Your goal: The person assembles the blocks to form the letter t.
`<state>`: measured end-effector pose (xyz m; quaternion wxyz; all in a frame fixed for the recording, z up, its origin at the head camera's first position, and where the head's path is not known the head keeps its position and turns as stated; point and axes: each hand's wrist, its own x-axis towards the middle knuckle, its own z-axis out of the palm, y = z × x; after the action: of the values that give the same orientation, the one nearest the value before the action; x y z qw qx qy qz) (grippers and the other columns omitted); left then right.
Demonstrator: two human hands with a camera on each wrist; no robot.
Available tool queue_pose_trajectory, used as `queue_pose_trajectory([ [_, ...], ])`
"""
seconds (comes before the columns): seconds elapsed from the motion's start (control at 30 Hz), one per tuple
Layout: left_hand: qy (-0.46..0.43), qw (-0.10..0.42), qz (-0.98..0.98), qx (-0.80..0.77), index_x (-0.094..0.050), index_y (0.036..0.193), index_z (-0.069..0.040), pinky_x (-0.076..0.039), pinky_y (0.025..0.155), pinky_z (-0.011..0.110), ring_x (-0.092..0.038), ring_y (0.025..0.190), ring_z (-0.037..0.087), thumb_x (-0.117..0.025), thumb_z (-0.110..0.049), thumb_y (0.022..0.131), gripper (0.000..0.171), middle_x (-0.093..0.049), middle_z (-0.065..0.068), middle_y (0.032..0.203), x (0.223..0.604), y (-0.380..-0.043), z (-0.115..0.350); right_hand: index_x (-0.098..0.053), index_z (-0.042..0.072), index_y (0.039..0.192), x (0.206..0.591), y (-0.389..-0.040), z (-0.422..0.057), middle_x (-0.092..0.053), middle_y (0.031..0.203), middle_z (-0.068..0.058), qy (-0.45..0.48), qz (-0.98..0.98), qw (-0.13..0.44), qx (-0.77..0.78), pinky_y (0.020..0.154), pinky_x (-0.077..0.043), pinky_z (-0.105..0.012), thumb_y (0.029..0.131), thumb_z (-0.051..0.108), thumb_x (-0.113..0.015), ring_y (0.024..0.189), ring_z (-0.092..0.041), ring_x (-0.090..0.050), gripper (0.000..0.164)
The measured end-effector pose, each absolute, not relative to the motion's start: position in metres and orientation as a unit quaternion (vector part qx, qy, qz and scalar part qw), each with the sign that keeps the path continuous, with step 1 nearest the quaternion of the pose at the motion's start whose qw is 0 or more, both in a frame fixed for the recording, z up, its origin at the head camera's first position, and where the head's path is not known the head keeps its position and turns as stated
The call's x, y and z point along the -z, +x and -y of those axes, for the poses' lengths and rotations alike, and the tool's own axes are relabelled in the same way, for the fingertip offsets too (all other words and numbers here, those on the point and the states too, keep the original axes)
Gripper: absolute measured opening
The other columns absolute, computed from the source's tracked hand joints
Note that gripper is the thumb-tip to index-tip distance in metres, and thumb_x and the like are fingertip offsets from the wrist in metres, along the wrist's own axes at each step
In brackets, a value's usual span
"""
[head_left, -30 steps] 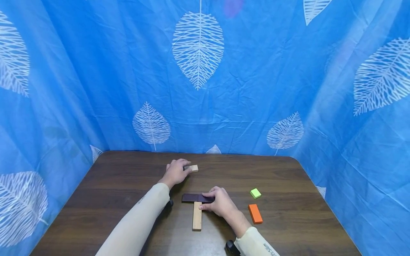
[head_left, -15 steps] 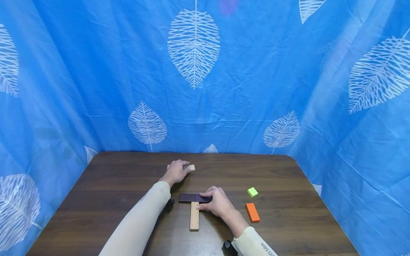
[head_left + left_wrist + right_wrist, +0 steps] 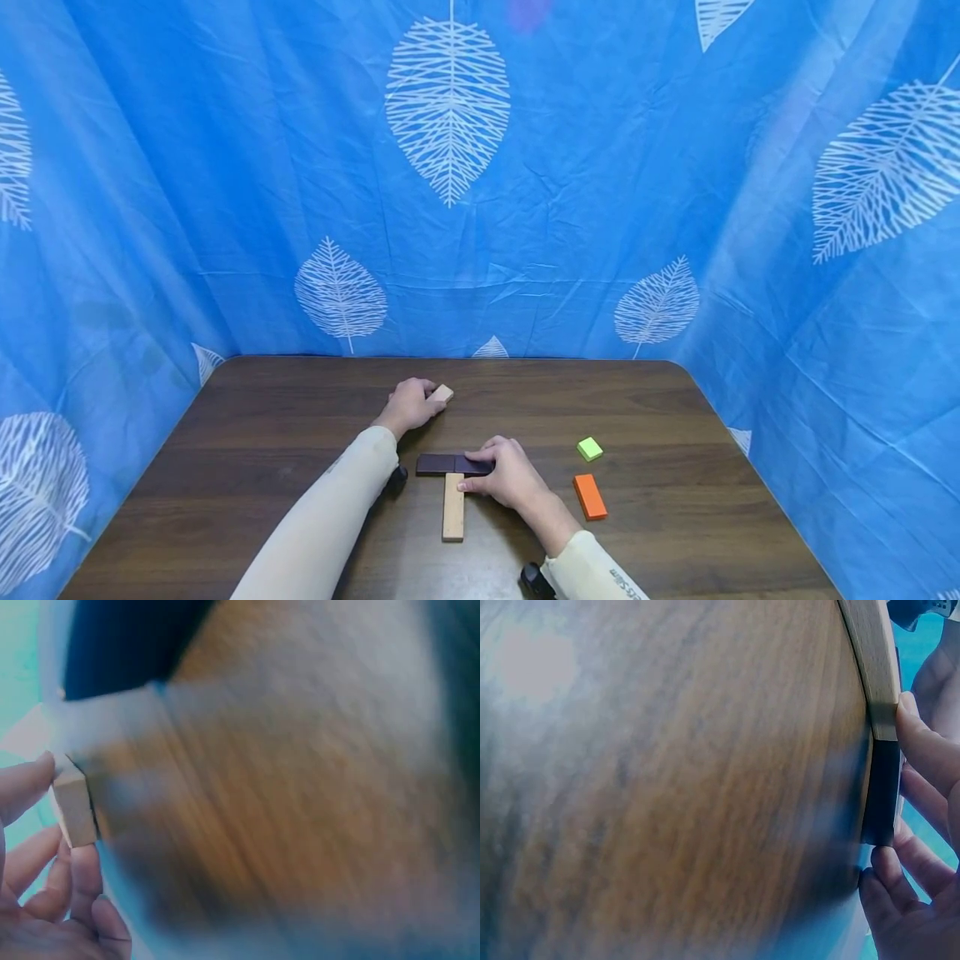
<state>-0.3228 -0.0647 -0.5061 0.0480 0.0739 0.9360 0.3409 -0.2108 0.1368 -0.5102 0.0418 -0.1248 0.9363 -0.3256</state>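
Observation:
My left hand (image 3: 408,406) pinches a small pale wooden block (image 3: 442,392) near the far side of the table. Thumb and fingers hold the same block (image 3: 73,806) in the left wrist view. Closer in, two dark blocks lie end to end: a left dark block (image 3: 433,465) and a right dark block (image 3: 471,467). A longer pale wooden block (image 3: 453,510) meets them from the near side, making a T shape. My right hand (image 3: 512,475) grips the right dark block, its thumb at the corner beside the long pale block; part of the dark block is covered.
Right of the right hand lie a lime-green square block (image 3: 590,449) and an orange rectangular block (image 3: 590,497). The brown wood-grain table (image 3: 262,467) ends at a blue curtain (image 3: 555,208) with white leaf prints.
My left hand has turned the small pale block slightly, so its right end angles upward. The right hand stays at the dark block. The head view has shifted a little.

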Motion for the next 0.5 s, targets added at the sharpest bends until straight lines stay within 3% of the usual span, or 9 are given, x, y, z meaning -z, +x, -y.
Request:
queue_pose_trajectory([
  [0.13, 0.070, 0.049, -0.930, -0.358, -0.073, 0.118, -0.001, -0.050, 0.085, 0.044, -0.061, 0.090, 0.023, -0.077, -0.017, 0.089, 0.033, -0.071, 0.010, 0.106, 0.5043, -0.3200, 0.0626, -0.079, 0.015, 0.113, 0.5113, -0.2112, -0.1364, -0.063, 0.101, 0.002, -0.132, -0.936, 0.033, 0.325, 0.086, -0.046, -0.040, 0.072, 0.037, -0.092, 0.099, -0.023, -0.054, 0.048],
  [0.5, 0.060, 0.040, -0.920, -0.385, -0.076, 0.108, -0.005, -0.051, 0.078, 0.039, -0.062, 0.082, 0.019, -0.086, -0.014, 0.081, 0.030, -0.070, 0.003, 0.089, 0.5028, -0.3130, 0.0613, -0.079, 0.014, 0.113, 0.5112, -0.2094, -0.1369, -0.063, 0.101, 0.002, -0.133, -0.933, 0.030, 0.334, 0.086, -0.046, -0.040, 0.072, 0.035, -0.093, 0.099, -0.023, -0.054, 0.048],
])
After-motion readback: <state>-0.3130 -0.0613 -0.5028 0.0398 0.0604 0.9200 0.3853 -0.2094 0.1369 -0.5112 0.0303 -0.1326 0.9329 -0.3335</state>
